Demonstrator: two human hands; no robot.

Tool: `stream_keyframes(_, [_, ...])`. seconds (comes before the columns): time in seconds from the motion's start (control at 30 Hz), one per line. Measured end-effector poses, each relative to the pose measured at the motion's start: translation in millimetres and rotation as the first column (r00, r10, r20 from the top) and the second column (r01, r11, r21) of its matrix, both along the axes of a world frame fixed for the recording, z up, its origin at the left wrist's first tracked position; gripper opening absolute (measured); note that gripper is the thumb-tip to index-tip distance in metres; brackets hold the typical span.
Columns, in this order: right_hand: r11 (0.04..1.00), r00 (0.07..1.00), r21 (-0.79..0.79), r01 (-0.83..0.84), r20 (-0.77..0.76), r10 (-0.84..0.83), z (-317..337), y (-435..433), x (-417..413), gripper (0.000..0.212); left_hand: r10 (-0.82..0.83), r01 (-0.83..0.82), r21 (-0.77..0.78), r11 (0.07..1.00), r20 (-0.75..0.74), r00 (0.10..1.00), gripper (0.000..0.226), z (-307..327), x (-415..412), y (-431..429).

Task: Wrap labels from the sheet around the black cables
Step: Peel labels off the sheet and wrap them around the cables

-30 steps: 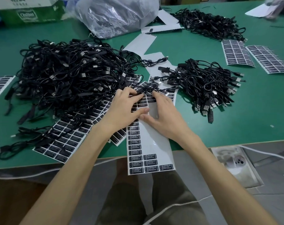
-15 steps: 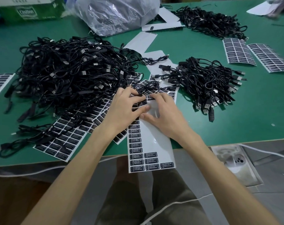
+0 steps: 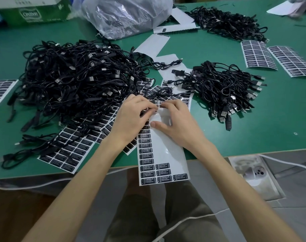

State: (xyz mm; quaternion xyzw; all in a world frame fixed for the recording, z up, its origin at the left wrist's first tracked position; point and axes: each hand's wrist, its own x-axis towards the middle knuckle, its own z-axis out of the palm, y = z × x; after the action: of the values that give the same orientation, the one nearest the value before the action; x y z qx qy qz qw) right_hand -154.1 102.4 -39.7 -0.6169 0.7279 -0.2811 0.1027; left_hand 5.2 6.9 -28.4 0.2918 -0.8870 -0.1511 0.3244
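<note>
Closest in: a long white shiny sheet of small black labels (image 3: 166,151), hanging partly over the near edge of the flat green table (image 3: 271,133). Probably pulled this close to keep the labels right under the fingers.

Pressed flat by the right hand (image 3: 175,121), thumb and fingers resting on the bare white part, gripping nothing, likely to stop any sliding. Left hand (image 3: 131,117) curled at the row of labels, seeming to pinch one small black label (image 3: 145,110) to peel it off; hard to be sure.

Just past the fingertips: one thin black cable (image 3: 157,92), lying loose on the sheet, close by for wrapping.

To the left: a big heap of black cables (image 3: 75,81), spilling onto more label sheets. Little free room there.

To the right: a smaller bunch of black cables (image 3: 223,89), with bare green in front for moving.

Far back: a crinkly clear plastic bag (image 3: 127,13).
</note>
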Motion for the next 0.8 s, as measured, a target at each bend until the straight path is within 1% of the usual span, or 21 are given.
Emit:
stream_keyframes(0.1, [1.000,1.000,-0.005,0.002,0.012,-0.002,2,0,0,0.081,-0.019,0.021,0.034,0.999,-0.039,0.999,0.011,2,0,0])
stream_keyframes(0.17, [0.999,0.999,-0.051,0.010,0.046,-0.008,5,1,1,0.075,-0.035,0.043,0.081,0.996,-0.100,0.994,0.009,4,1,-1])
stream_keyframes(0.23, [0.992,1.000,-0.126,0.022,0.024,-0.019,7,4,1,0.064,-0.040,0.067,0.165,0.984,-0.160,0.986,0.009,4,2,-2])
stream_keyframes(0.33, [0.972,0.999,-0.234,0.010,-0.046,-0.021,11,8,4,0.042,-0.080,0.158,0.347,0.924,-0.230,0.970,0.011,5,4,-5])
stream_keyframes(0.4, [0.965,0.999,-0.262,-0.021,-0.051,0.008,14,11,7,0.033,-0.123,0.214,0.400,0.891,-0.240,0.963,0.015,5,4,-5])
stream_keyframes(0.5, [0.966,0.998,-0.251,-0.066,-0.017,0.063,17,14,8,0.028,-0.171,0.258,0.422,0.869,-0.234,0.957,0.019,5,3,-4])
stream_keyframes(0.6, [0.966,0.996,-0.246,-0.076,0.030,0.086,20,17,8,0.027,-0.203,0.296,0.442,0.847,-0.246,0.948,0.020,6,4,-4])
stream_keyframes(0.73, [0.969,0.994,-0.226,-0.097,0.026,0.105,22,17,9,0.026,-0.217,0.312,0.478,0.821,-0.245,0.945,0.024,9,5,-4])
stream_keyframes(0.8, [0.973,0.994,-0.212,-0.090,0.035,0.100,23,17,9,0.025,-0.220,0.314,0.490,0.813,-0.241,0.945,0.022,10,6,-3])
